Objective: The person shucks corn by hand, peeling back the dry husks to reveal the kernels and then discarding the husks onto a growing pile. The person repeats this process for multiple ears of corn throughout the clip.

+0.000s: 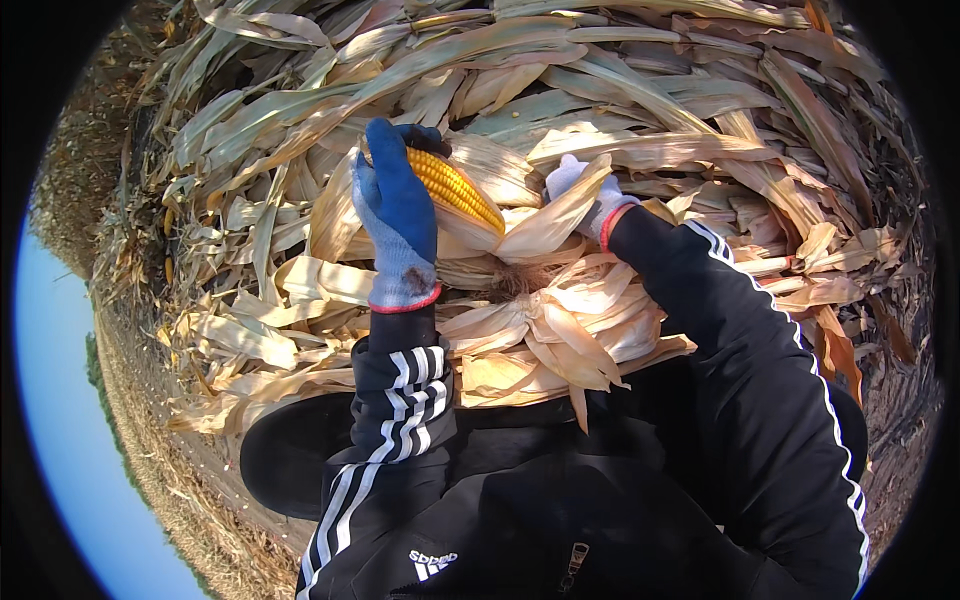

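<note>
My left hand (397, 202), in a blue-coated knit glove, is closed around an ear of corn (457, 189). Yellow kernels show on the ear's upper side, and pale dry husk leaves still wrap its lower side. To the right, my right hand (581, 195), in the same kind of glove, is at a dry husk leaf (559, 214) beside the ear's tip. That leaf covers part of the fingers, so their grip on it is hidden. Directly below lies a bunch of peeled husks (577, 322) with brown corn silk (521, 279) at its top.
Dry corn stalks and leaves (480, 67) lie heaped across the ground in front of me. Several yellow cobs (169, 221) rest at the left edge of the heap. My bent knee (292, 450) borders the heap at lower left. Beyond stretches a stubble field (150, 465).
</note>
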Action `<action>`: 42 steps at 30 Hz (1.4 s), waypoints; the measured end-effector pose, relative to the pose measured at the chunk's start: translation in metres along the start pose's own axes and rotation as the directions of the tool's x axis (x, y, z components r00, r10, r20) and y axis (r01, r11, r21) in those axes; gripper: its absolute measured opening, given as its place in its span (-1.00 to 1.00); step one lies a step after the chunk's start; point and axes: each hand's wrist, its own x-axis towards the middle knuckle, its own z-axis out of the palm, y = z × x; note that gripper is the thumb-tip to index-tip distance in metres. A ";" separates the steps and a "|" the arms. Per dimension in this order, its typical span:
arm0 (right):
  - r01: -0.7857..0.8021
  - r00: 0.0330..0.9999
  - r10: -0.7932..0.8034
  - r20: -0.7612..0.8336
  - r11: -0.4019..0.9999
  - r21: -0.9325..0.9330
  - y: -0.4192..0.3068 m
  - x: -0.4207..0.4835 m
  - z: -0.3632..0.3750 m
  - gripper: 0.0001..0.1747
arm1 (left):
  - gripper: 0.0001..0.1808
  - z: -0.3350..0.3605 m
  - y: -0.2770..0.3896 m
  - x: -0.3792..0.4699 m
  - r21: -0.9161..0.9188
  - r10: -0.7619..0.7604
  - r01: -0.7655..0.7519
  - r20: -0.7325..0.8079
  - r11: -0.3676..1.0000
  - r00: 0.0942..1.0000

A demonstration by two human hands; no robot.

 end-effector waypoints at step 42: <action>0.112 0.646 0.764 -0.012 -0.079 0.991 0.058 0.026 -0.089 -0.35 | -0.72 -0.009 -0.041 -0.005 0.385 0.207 -0.166 -0.069 0.908 0.976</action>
